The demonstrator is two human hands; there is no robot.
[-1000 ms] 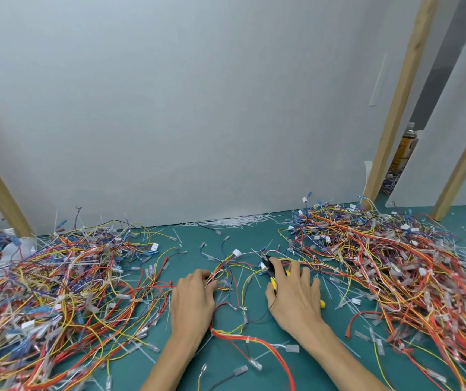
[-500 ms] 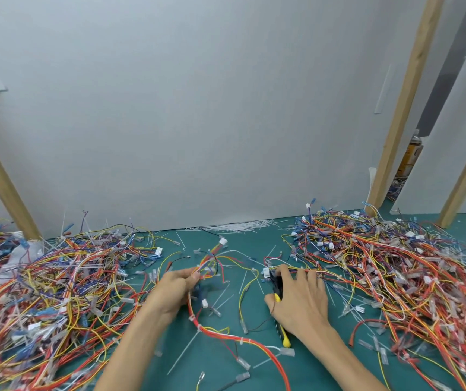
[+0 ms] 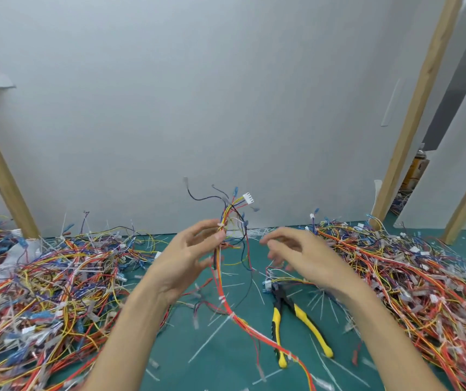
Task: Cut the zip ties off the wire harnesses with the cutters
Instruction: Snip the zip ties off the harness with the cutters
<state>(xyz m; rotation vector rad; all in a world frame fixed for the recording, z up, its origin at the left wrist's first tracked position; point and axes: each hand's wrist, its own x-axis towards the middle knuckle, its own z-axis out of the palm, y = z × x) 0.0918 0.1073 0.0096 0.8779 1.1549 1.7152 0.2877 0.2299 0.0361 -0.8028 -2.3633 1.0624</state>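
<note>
My left hand point(image 3: 190, 255) is raised above the green mat, pinching a wire harness point(image 3: 230, 306) near its top, beside a white zip tie point(image 3: 221, 225). The harness's loose ends and a white connector point(image 3: 248, 198) fan upward, and its red and yellow trunk trails down to the mat. My right hand point(image 3: 300, 253) hovers just to the right of the harness with fingers spread, holding nothing. The yellow-handled cutters point(image 3: 292, 317) lie open on the mat below my right hand, handles pointing toward me.
A big tangle of wire harnesses point(image 3: 37, 292) covers the mat point(image 3: 220, 348) on the left, and another pile point(image 3: 412, 277) fills the right. Cut white zip-tie pieces point(image 3: 212, 335) litter the mat. Wooden posts point(image 3: 412, 114) and a white wall stand behind.
My left hand lifted a harness off the mat to chest height. My right hand let go of the cutters, which now lie on the mat, and rose toward the harness.
</note>
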